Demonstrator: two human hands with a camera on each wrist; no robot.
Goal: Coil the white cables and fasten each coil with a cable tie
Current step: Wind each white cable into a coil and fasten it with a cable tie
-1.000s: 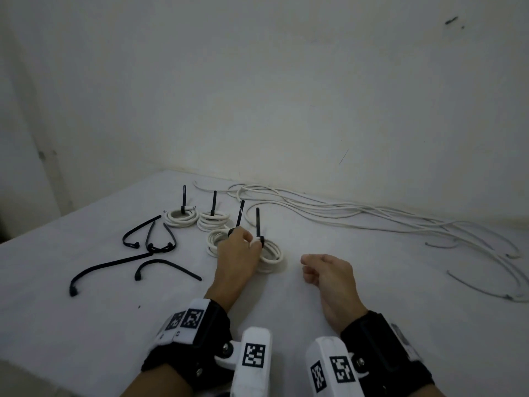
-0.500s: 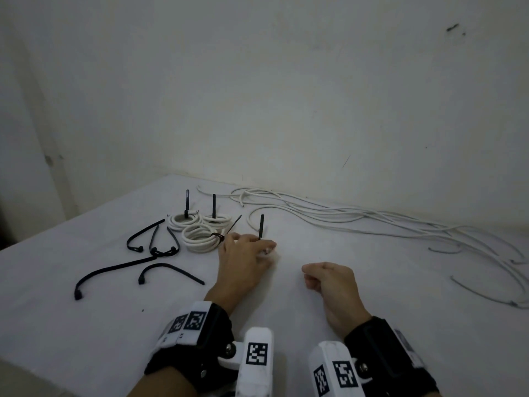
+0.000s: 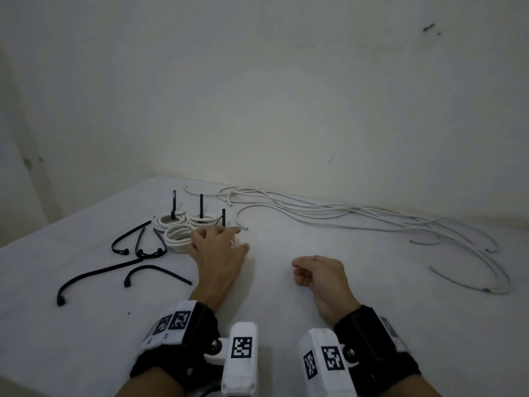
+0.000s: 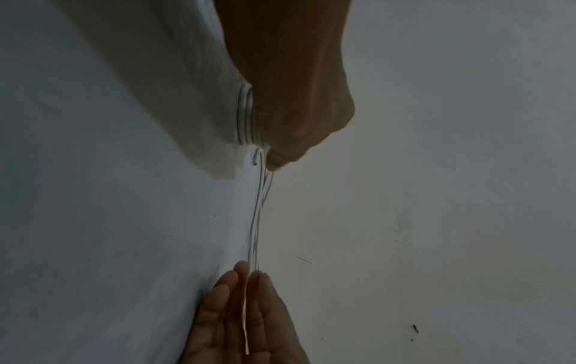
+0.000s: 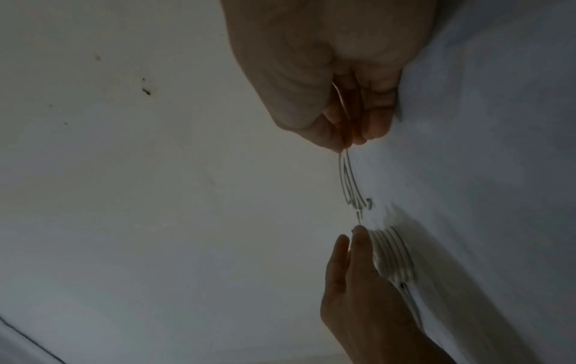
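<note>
A pale, scuffed wall (image 3: 286, 96) is standing behind a table draped in a white cloth (image 3: 86, 325), and the light is dim. Toward the left edge of the table, several loose black cable ties (image 3: 126, 266) are lying curved on the cloth, well apart from the hands. Just right of them, toward the far edge, three tied white cable coils (image 3: 177, 234) are sitting bunched together, two at the back and one in front, each with a black tie tail sticking upright. The left hand (image 3: 219, 253) is resting palm down on a fourth coil (image 5: 391, 256), which is lying flat against the cloth just beside the front coil; the fingers are lying nearly straight and spread over it, pressing rather than gripping, and another upright tie tail (image 3: 223, 217) is standing just behind the fingertips. To its right, near the table's front middle, the right hand (image 3: 317, 275) is resting on its edge on the cloth, its fingers curled loosely inward and holding nothing. Along the far edge and out toward the right edge, a bundle of uncoiled white cables (image 3: 357, 217) is trailing in long loose strands, their ends curving forward near the right side.
</note>
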